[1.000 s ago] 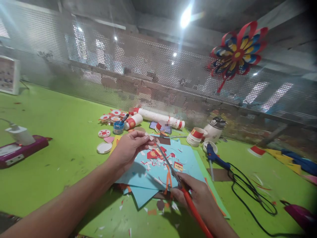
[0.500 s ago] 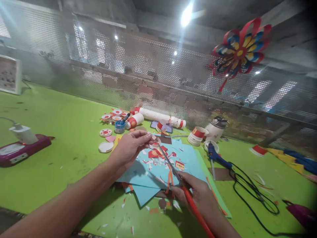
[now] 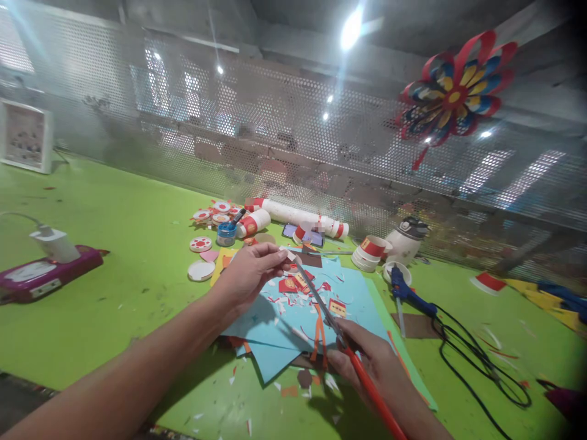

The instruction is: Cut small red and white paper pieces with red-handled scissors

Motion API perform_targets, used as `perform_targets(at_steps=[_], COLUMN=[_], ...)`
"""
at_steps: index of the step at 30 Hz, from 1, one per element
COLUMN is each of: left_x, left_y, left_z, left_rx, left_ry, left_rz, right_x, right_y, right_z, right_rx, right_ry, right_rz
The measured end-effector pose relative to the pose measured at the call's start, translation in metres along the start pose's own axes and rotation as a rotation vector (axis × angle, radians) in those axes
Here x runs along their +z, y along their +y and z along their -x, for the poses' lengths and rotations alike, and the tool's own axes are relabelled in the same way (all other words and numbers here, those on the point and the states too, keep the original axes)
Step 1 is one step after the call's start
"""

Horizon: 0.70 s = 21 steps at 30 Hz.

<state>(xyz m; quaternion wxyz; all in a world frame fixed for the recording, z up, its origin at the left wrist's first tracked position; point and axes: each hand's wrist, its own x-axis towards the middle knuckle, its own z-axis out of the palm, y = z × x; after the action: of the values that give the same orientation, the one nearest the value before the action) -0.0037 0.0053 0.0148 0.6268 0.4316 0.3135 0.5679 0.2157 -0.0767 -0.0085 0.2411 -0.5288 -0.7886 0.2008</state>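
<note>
Between the thumb and fingers of my left hand point(image 3: 250, 269) is a small white piece of paper point(image 3: 288, 253), pinched above the work area. My right hand point(image 3: 367, 351) grips red-handled scissors point(image 3: 321, 300), whose long metal blades point up and left, with the tips at the paper piece. Below both hands lie light blue sheets point(image 3: 270, 360) scattered with red and white paper scraps point(image 3: 293, 293). A small red and yellow paper piece point(image 3: 337, 307) and orange strips point(image 3: 318, 336) rest on the sheets.
A blue glue gun point(image 3: 408, 293) with a black cord sits at right, near paper cups point(image 3: 369, 253). Behind are a white tube point(image 3: 293, 214), a phone point(image 3: 314, 236) and a blue jar point(image 3: 226, 233). A purple power strip point(image 3: 50, 275) lies at left.
The whole view has shifted slightly, so things appear a little further right. My hands keep nearly the same pose, with the scissor tips still at the paper piece.
</note>
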Motion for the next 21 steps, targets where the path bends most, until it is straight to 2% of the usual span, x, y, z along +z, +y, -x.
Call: perform_targets(at_steps=[8,13,21], left_x=[0.008,0.010,0.014], left_y=[0.006,0.009,0.003], left_z=[0.007,0.009,0.010], left_rx=[-0.003,0.003,0.049], left_ry=[0.049,0.060,0.037], left_rz=[-0.073,-0.135,-0.046], right_x=[0.002,0.003,0.004], right_y=[-0.005,-0.004,-0.002], right_z=[0.003,0.003,0.004], right_rx=[0.005,-0.012,-0.023], right_ry=[0.072,0.045,0.064], right_rz=[-0.033,-0.093,-0.031])
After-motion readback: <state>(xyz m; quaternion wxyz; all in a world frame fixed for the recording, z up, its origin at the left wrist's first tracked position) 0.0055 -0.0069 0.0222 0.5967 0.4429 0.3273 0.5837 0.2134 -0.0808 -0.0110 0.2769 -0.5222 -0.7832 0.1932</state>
